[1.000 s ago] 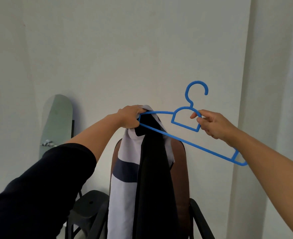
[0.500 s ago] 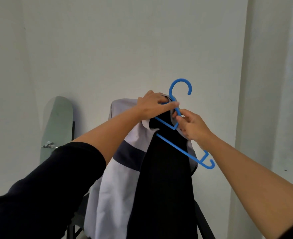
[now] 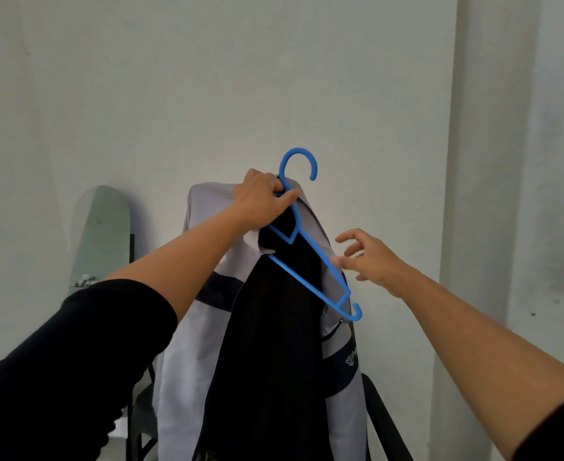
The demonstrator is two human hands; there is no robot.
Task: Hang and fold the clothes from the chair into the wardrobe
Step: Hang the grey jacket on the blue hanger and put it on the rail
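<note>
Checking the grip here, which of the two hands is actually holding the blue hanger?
The left hand grips the blue hanger below its hook; the right hand is open beside it.

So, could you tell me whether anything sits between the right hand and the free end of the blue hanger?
Nothing visible does. The right hand hovers open beside the blue hanger, its fingertips close to the lower arm with only open air between. The left hand grips the hanger's neck together with the grey jacket collar.

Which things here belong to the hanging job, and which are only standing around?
For the job:
- blue hanger
- grey jacket
- left hand, gripping the hanger's neck
- right hand, open beside the hanger

Just standing around:
- mirror
- wall
</note>
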